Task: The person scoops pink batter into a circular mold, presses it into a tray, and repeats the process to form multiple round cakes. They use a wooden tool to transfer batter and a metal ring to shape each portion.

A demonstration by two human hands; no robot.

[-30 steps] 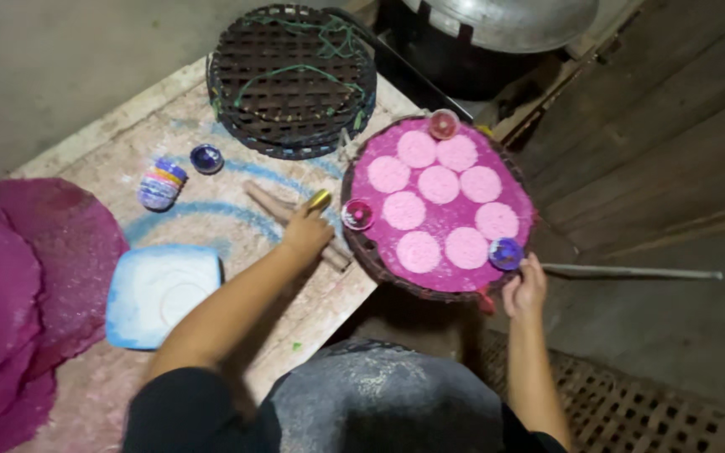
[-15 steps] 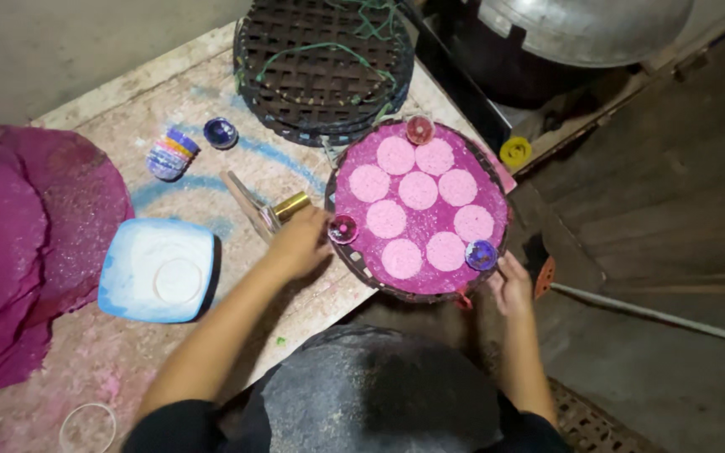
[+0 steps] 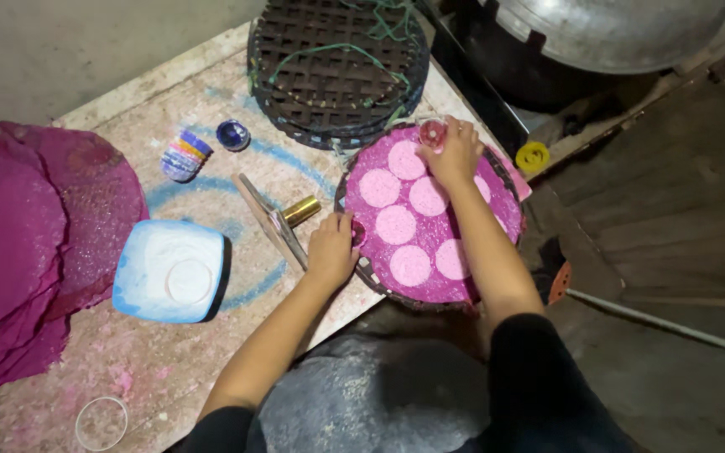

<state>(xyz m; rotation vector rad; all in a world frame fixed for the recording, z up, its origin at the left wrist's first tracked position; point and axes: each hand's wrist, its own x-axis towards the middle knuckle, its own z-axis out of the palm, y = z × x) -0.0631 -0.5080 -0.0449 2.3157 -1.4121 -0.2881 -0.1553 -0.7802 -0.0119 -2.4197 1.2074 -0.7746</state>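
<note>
Six pink discs (image 3: 396, 224), two hands (image 3: 331, 249)

Part of the round tray (image 3: 377, 274) was hidden by the right hand (image 3: 455, 155); the magenta sheets (image 3: 18, 243) were cut off at the left edge.

Pink-dusted surface (image 3: 211, 352): round tray (image 3: 509, 189) under the hands, woven racks (image 3: 337, 75) beyond, white dish (image 3: 169, 268) and magenta sheets (image 3: 35, 243) left of left hand (image 3: 331, 249).

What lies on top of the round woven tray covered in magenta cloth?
On the tray lie pale pink discs. The right hand and forearm cover some, so their full number is hidden.
</note>
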